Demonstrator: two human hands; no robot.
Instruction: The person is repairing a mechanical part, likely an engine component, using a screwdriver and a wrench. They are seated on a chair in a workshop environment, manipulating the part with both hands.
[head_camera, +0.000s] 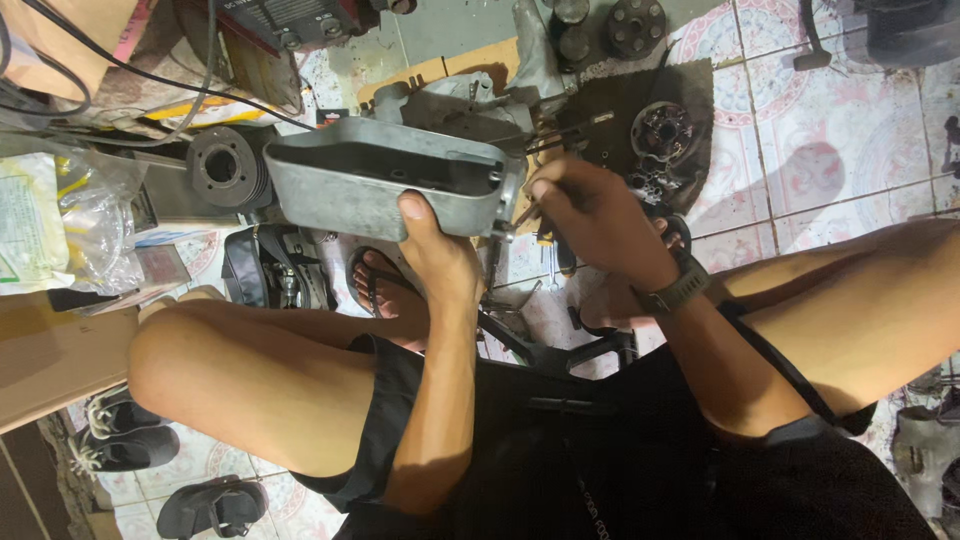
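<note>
- Grey cast-metal engine cover, held over the knees, looks heavy, rigid; best gripped along its rim.
- Left hand clamps its near wall.
- Right hand pinches a thin metal tool at its end.

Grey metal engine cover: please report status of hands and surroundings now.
Left hand grips grey metal engine cover, held above the floor. Right hand at its right end, pinching a thin tool. Loose dark engine parts lie close behind.
</note>
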